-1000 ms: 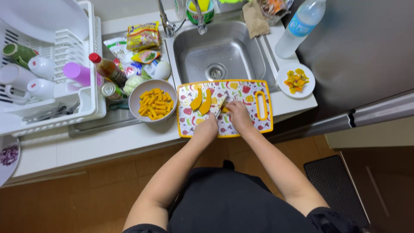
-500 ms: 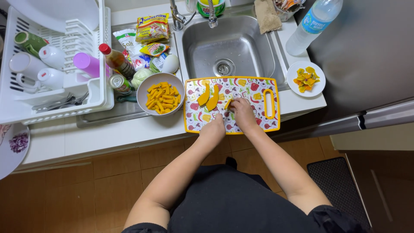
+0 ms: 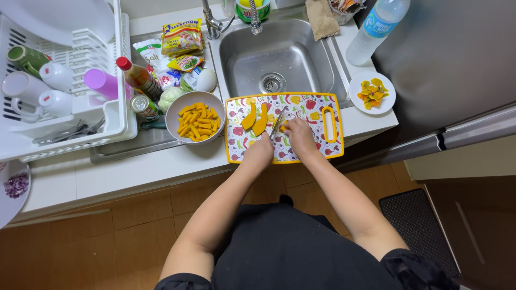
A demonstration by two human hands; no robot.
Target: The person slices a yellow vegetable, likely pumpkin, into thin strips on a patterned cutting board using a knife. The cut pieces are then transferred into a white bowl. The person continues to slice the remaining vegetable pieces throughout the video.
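A colourful cutting board (image 3: 314, 146) with an orange rim lies on the counter in front of the sink. My left hand (image 3: 260, 154) is shut on a knife (image 3: 278, 122), its blade angled over the board's middle. My right hand (image 3: 301, 138) presses on a small orange squash piece (image 3: 282, 128) beside the blade. Two curved squash slices (image 3: 255, 118) lie on the board's left part. To the left of the board, a grey bowl (image 3: 174, 110) holds several orange squash sticks (image 3: 197, 122).
A steel sink (image 3: 279, 56) lies behind the board, a small white plate of peelings (image 3: 372, 92) and a water bottle (image 3: 376, 27) to its right. A dish rack (image 3: 59, 86), sauce bottle (image 3: 138, 78), can (image 3: 142, 106) and food packets (image 3: 183, 35) are to the left. A black floor mat (image 3: 414, 220) lies at lower right.
Both hands stay on the board around the knife and the squash piece. The view has shifted slightly, so the counter sits a little further right in the frame.
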